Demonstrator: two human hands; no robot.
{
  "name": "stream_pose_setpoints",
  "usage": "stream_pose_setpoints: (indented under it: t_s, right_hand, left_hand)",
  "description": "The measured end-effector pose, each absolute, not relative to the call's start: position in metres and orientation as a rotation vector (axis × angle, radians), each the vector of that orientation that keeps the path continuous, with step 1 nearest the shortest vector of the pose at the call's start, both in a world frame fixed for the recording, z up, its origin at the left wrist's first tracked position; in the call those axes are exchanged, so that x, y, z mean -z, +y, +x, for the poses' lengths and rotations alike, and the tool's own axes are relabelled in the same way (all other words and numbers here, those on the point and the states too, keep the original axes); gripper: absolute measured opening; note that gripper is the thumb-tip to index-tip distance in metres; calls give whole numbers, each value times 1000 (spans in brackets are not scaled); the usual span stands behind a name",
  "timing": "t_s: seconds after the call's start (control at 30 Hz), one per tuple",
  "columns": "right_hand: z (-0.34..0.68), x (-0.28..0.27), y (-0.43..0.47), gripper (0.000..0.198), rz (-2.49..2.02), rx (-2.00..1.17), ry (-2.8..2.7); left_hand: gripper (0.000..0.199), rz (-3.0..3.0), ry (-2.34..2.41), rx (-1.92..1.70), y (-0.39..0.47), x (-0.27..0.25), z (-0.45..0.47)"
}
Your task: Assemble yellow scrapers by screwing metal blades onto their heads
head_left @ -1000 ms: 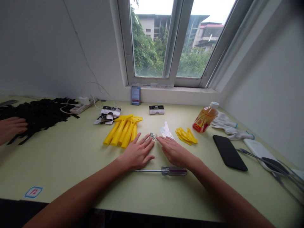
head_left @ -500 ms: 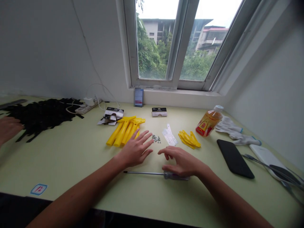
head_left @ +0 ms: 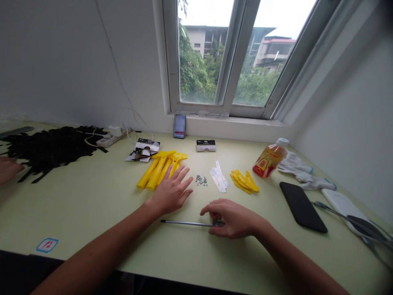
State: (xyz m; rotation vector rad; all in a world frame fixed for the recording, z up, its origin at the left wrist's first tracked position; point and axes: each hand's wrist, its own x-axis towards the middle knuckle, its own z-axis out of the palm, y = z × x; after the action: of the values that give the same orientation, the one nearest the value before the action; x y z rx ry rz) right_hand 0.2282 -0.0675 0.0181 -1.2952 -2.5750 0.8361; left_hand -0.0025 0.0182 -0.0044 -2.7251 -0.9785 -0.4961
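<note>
My right hand [head_left: 235, 218] is curled over the handle of a screwdriver [head_left: 187, 223], its thumb on the near side and its fingers on the far side. Most of the handle is hidden under the palm. The metal shaft lies along the table, pointing left. My left hand [head_left: 172, 190] is spread palm down, holding nothing; its fingertips overlap the yellow T-shaped plastic handles [head_left: 153, 174], and I cannot tell if they touch. Just right of those fingers sits a small pile of metal nuts [head_left: 201, 180]. Beyond lie white flat strips [head_left: 219, 177] and yellow plastic pieces [head_left: 245, 181].
Black strips [head_left: 55, 147] are heaped at left, beside another person's hand [head_left: 9, 170]. Cardboard packaging [head_left: 143, 150], a small box [head_left: 206, 145] and a propped phone [head_left: 179, 125] stand behind. At right are a drink bottle [head_left: 270, 159], gloves [head_left: 294, 168] and a black phone-like slab [head_left: 303, 207].
My right hand has come down and nearer over the screwdriver handle, covering more of it. My left hand has drawn slightly left, away from the nuts.
</note>
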Motion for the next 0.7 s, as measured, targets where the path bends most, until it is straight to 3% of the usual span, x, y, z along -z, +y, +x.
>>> stream_pose_setpoints:
  t_s: [0.23,0.5,0.7]
  right_hand:
    - [236,-16,-65,40,-1335,-799,-2510]
    - [260,-27,-63,41,-1500,-856,-2518]
    - [281,-30,-57,43,-1682,-888,-2450]
  left_hand:
    - [34,-2625,-1109,597,26,-3,-7]
    - [33,-2316,-1667,763,73,-18,-49]
    - [40,-2392,-2024,646,97,-8,-70]
